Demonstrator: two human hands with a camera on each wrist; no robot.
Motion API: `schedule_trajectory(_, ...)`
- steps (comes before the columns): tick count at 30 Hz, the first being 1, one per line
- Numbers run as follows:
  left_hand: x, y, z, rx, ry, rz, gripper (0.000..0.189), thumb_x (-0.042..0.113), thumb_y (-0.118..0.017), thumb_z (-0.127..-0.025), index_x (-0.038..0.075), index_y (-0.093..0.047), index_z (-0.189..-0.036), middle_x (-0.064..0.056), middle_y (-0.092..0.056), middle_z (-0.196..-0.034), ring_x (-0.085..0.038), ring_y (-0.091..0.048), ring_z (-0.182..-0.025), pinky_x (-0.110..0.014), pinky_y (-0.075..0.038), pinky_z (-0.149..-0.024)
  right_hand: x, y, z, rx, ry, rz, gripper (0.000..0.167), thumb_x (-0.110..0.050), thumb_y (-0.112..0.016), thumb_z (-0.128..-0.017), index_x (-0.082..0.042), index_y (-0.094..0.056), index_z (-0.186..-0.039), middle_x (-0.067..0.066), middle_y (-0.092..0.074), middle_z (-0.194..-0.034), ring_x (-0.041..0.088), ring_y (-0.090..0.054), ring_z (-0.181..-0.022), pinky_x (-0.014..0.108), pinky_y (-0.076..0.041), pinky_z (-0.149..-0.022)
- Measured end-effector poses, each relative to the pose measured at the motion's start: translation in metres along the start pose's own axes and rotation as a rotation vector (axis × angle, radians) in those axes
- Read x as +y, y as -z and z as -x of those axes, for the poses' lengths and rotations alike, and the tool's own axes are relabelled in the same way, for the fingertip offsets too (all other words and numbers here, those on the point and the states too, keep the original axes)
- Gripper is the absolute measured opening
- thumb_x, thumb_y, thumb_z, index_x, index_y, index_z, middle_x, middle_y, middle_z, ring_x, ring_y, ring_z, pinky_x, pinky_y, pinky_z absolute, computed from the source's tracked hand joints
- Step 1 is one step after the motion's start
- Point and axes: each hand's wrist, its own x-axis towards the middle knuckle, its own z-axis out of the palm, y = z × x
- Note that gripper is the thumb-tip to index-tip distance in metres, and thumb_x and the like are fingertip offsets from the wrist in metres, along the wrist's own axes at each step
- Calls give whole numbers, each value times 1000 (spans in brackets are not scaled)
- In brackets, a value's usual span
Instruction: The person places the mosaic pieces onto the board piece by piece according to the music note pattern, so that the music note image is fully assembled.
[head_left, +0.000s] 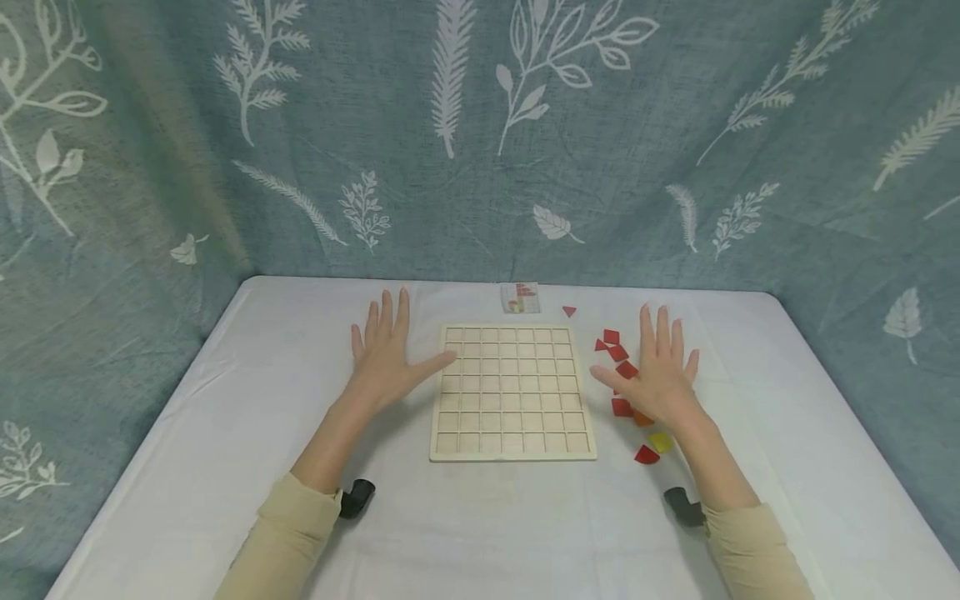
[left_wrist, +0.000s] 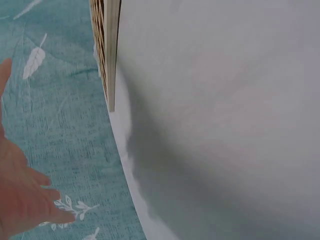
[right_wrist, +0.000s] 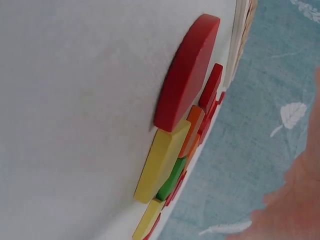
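A pale wooden grid board (head_left: 512, 461) with rows of square recesses lies flat in the middle of the white table. My left hand (head_left: 381, 354) is spread wide at the board's left side, its thumb tip overlapping the board's edge in the head view. On the other side my right hand (head_left: 657, 375) is spread too, held over a scatter of coloured flat pieces and partly hiding them. Among these are a red quarter-round piece (right_wrist: 188, 72), a yellow piece (right_wrist: 160, 162), a green piece (right_wrist: 171, 180) and an orange piece (right_wrist: 192, 130). Neither hand holds anything.
Behind the board lies a small printed card (head_left: 520, 298) in clear wrapping, with a red triangle (head_left: 569, 311) to its right. A leaf-patterned blue-green curtain (head_left: 480, 167) hangs behind and beside the white table (head_left: 480, 533). Dark camera mounts (head_left: 357, 498) show at both wrists.
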Motion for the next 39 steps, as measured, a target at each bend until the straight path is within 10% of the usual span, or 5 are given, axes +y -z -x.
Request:
schedule_trajectory(7,4,-6,14,-100,-60,251,114,51,-71,-84,4,4,-155,-21,-6,-161,-38,-8,-147,-55,-12,-117,6,1,4,-109,30,-161,94,-43,-73,-85,2,-24,-151,27,-27,-151,46,-24,-135,64,-36,-103)
schedule_trajectory(13,6,-9,28,-229,-82,265,111,43,-75,-84,-2,-2,-155,-26,-12,-159,-41,-13,-145,-55,-15,-117,13,2,10,-186,-8,-201,58,-31,-74,-86,0,-54,-131,19,-56,-126,36,-50,-114,48,-54,-89)
schedule_trajectory(23,0,-16,36,-341,-176,296,115,32,-82,-77,-1,-4,-155,-21,-9,-161,-36,-11,-147,-50,-11,-118,21,1,16,-277,77,-174,31,-18,-79,-82,-10,-70,-111,8,-69,-111,29,-60,-105,45,-54,-89)
schedule_trajectory(39,-12,-24,37,-454,-146,244,121,38,-85,-71,0,-7,-155,-20,-10,-160,-36,-14,-146,-50,-15,-118,29,0,13,-261,153,-227,25,-21,-79,-83,-14,-71,-105,-2,-69,-98,19,-61,-90,33,-57,-77)
